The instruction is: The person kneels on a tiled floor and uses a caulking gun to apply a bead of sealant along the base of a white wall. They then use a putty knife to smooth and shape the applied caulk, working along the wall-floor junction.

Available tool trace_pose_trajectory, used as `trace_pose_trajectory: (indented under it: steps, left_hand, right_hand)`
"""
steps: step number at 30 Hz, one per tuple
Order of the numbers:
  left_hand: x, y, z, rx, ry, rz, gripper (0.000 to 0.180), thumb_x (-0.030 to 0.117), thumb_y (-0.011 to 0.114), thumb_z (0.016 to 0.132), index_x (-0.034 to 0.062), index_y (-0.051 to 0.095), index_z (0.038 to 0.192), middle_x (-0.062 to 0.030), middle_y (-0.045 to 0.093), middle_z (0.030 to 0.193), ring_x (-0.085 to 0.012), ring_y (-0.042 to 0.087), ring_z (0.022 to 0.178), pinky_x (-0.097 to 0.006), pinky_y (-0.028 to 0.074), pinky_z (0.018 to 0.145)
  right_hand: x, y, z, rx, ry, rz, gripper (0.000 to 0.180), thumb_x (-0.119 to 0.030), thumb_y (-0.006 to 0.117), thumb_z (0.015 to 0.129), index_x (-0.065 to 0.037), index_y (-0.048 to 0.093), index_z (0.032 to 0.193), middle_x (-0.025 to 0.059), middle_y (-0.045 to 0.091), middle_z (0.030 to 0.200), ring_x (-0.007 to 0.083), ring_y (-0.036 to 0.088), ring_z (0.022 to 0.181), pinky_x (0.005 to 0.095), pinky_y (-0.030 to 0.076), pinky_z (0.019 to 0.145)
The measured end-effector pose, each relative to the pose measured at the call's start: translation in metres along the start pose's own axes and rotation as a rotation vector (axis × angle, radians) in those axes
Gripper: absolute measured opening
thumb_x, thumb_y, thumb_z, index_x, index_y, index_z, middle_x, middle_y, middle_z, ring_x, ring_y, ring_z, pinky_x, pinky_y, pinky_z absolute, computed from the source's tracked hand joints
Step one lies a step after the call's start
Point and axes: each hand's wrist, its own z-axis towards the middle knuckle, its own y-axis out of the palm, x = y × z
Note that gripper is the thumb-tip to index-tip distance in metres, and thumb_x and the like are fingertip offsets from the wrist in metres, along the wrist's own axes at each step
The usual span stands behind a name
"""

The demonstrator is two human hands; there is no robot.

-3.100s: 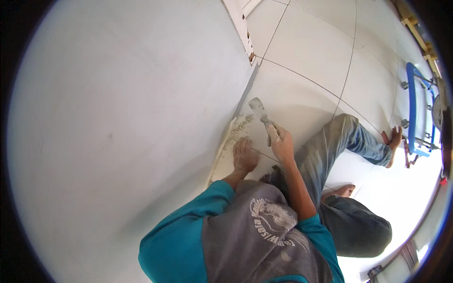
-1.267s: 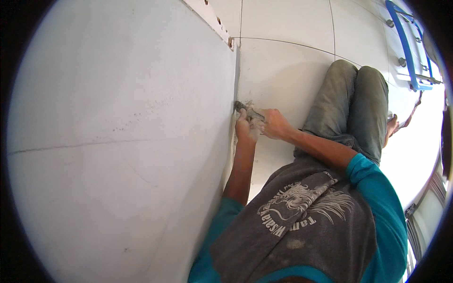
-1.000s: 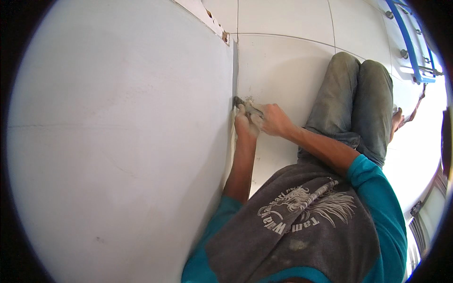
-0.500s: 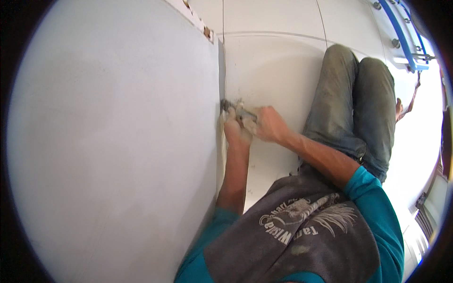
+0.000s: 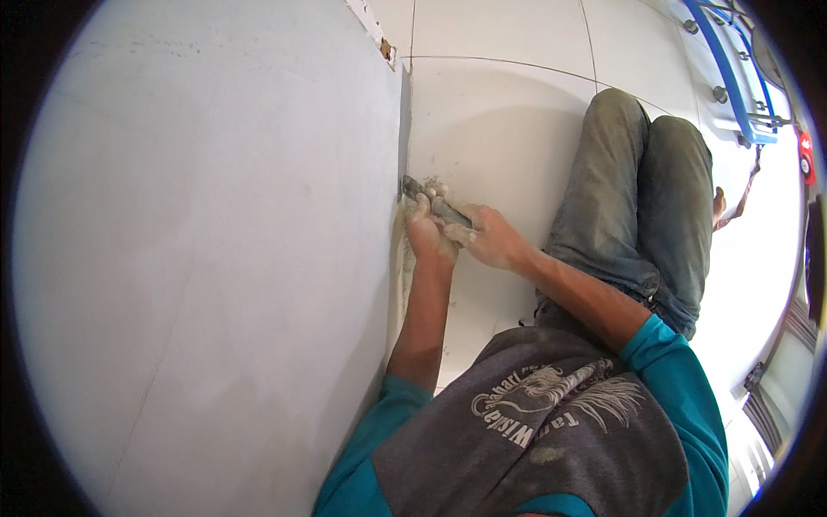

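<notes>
At the upper right stood a blue frame (image 5: 726, 71) with round grey knobs (image 5: 720, 94). A thin brown strip (image 5: 747, 189) was below it. Near the right edge was a red thing (image 5: 806, 155), only partly visible. At the top, a white post (image 5: 365, 17) had a broken brown end (image 5: 388, 52).

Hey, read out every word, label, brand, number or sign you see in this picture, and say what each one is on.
Gray-and-teal shirt: large pale lettering around a pale picture print, partly legible across the folds; I won't copy out printed words.
Same shirt, above the print: a smaller line, too small to read.
Putty knife: no lettering can be made out.
Red object at the right edge: too small to tell whether it bears text.
</notes>
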Motion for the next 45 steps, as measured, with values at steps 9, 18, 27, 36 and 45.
trace_pose_trajectory:
  steps: [9, 18, 27, 36, 45]
  left_hand:
    - [0.009, 0.004, -0.019, 0.056, 0.105, -0.037, 0.032, 0.030, 0.039, 0.115, 0.0055, 0.054, 0.128, -0.0119, 0.061, 0.122, -0.0236, 0.061, 0.111, -0.041, 0.052, 0.100]
    - [0.001, -0.018, -0.014, -0.037, 0.164, -0.071, 0.034, 0.030, 0.043, 0.114, 0.0048, 0.055, 0.133, -0.0108, 0.060, 0.125, -0.0247, 0.062, 0.110, -0.044, 0.053, 0.097]
    - [-0.045, -0.044, -0.005, -0.041, 0.070, 0.017, 0.031, 0.025, 0.046, 0.112, 0.0042, 0.061, 0.129, -0.0118, 0.064, 0.124, -0.0264, 0.064, 0.110, -0.044, 0.054, 0.095]
    - [-0.060, -0.015, 0.011, 0.061, 0.028, -0.043, 0.032, 0.026, 0.046, 0.112, 0.0054, 0.061, 0.131, -0.0113, 0.064, 0.126, -0.0267, 0.064, 0.112, -0.045, 0.053, 0.096]
    - [-0.063, -0.025, 0.027, 0.104, 0.035, -0.099, 0.034, 0.027, 0.046, 0.111, 0.0066, 0.061, 0.133, -0.0109, 0.064, 0.127, -0.0269, 0.063, 0.114, -0.046, 0.053, 0.098]
  right_hand:
    - [-0.031, 0.009, 0.000, -0.079, 0.195, -0.122, 0.052, -0.023, 0.058, 0.100, 0.003, 0.056, 0.145, 0.0317, 0.070, 0.103, 0.0393, 0.071, 0.091, 0.0428, 0.055, 0.089]
    - [-0.033, 0.012, -0.010, 0.024, 0.105, -0.036, 0.035, -0.022, 0.061, 0.099, 0.000, 0.067, 0.126, 0.0306, 0.070, 0.097, 0.0420, 0.069, 0.085, 0.0445, 0.054, 0.081]
    - [-0.020, 0.004, 0.010, 0.007, 0.080, -0.186, 0.036, -0.026, 0.063, 0.094, 0.003, 0.064, 0.115, 0.0317, 0.071, 0.096, 0.0501, 0.069, 0.094, 0.0565, 0.055, 0.085]
    - [0.000, 0.015, 0.035, -0.037, 0.151, -0.427, 0.038, -0.030, 0.068, 0.087, 0.005, 0.070, 0.100, 0.0304, 0.072, 0.095, 0.0489, 0.071, 0.094, 0.0550, 0.057, 0.089]
    - [0.020, 0.027, 0.045, 0.155, 0.147, -0.342, 0.042, -0.024, 0.065, 0.090, 0.000, 0.068, 0.124, 0.0310, 0.069, 0.117, 0.0503, 0.065, 0.110, 0.0537, 0.053, 0.097]
